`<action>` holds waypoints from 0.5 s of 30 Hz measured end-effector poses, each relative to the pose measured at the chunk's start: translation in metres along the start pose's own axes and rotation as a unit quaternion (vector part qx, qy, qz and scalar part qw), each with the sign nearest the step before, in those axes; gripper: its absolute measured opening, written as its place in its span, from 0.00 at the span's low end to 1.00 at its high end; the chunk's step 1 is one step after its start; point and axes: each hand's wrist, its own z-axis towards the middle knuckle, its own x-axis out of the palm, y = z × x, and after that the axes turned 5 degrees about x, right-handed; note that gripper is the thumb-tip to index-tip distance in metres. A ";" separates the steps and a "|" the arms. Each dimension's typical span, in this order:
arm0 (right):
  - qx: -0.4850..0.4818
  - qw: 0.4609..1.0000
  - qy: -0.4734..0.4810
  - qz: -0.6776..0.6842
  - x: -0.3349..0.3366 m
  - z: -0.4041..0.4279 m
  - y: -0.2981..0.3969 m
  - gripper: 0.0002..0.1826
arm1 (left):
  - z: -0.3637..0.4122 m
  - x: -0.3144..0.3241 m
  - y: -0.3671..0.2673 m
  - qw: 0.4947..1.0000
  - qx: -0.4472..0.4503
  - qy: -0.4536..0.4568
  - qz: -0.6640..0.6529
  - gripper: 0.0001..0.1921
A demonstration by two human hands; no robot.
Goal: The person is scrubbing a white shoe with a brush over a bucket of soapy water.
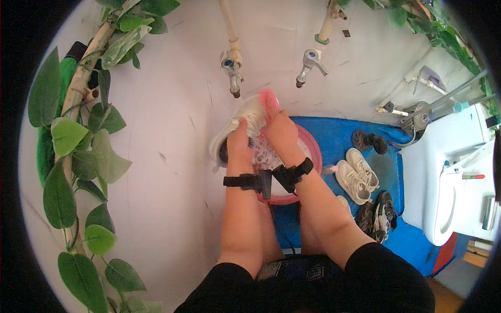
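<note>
A white lace-up sneaker (224, 137) is gripped by my left hand (239, 141), its toe pointing up towards the wall. My fingers reach partly into its dark opening, and the thumb lies near the laces. In my right hand (281, 131) is a pink scrubbing brush (268, 98), held against the right side of the shoe's toe. Both hands are above a pink basin (314, 150) of foamy water (268, 154). Part of the basin is hidden by my forearms.
Two metal taps, a left one (231, 72) and a right one (310, 66), stick out from the wall. White sneakers (354, 176) and dark shoes (377, 217) stand on the blue floor (332, 131). A white washbasin (430, 187) is at right; leafy vines (74, 187) line the left.
</note>
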 end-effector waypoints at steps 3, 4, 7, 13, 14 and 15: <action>-0.088 0.994 0.068 0.002 0.005 -0.014 0.006 0.33 | 0.006 -0.004 0.006 0.998 0.042 -0.016 0.044 0.21; -0.129 0.988 0.082 -0.017 0.007 -0.022 0.009 0.31 | 0.007 -0.006 -0.001 0.998 0.016 -0.036 0.044 0.21; -0.122 0.986 0.105 -0.051 -0.002 -0.020 0.010 0.30 | -0.005 -0.006 -0.010 0.997 0.000 0.016 -0.073 0.23; -0.010 0.999 -0.033 0.001 -0.008 -0.007 0.007 0.32 | 0.001 0.014 0.004 1.000 0.014 -0.016 -0.006 0.23; -0.069 0.997 0.031 0.006 -0.008 -0.014 0.007 0.31 | 0.004 0.012 0.005 1.000 0.013 -0.016 -0.006 0.23; -0.126 0.987 0.097 0.012 -0.008 -0.020 0.009 0.30 | 0.009 0.006 0.005 1.000 -0.002 -0.021 -0.011 0.22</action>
